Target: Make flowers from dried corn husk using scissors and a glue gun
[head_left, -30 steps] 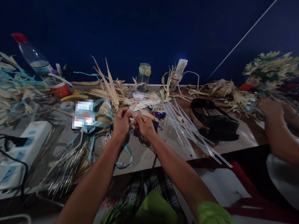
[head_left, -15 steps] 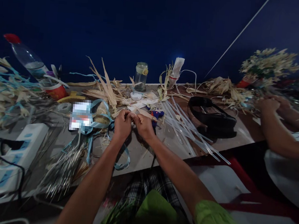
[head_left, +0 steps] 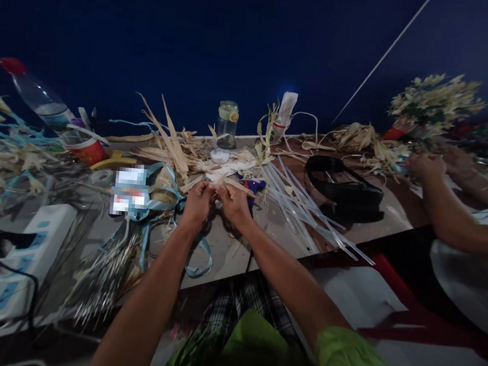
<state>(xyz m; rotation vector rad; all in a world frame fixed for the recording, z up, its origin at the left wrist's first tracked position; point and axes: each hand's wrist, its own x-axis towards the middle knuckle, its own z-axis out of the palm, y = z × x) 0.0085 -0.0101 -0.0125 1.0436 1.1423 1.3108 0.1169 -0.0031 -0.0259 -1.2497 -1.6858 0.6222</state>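
Note:
My left hand (head_left: 197,204) and my right hand (head_left: 234,205) meet low over the table, thumbs and fingertips pinched close together. Between them is a pale piece of corn husk (head_left: 217,183), mostly covered by the fingers. A blue glue gun (head_left: 255,186) with a small red light lies just beyond my right hand. Dry corn husks (head_left: 177,157) are heaped behind my left hand. Light blue ribbon (head_left: 200,270) loops on the table beside my left forearm.
Clear plastic tubes (head_left: 306,205) and a black strapped headset (head_left: 346,192) lie to the right. A glass jar (head_left: 227,125) stands behind. Leftward are a bundle of wires (head_left: 110,276), a power strip (head_left: 34,261) and a red cup (head_left: 88,151). A co-worker's hands (head_left: 431,165) are at far right.
The view has shifted slightly, so most things sit a little farther left. My hands stay pinched together in nearly the same place. The co-worker's hands have moved slightly.

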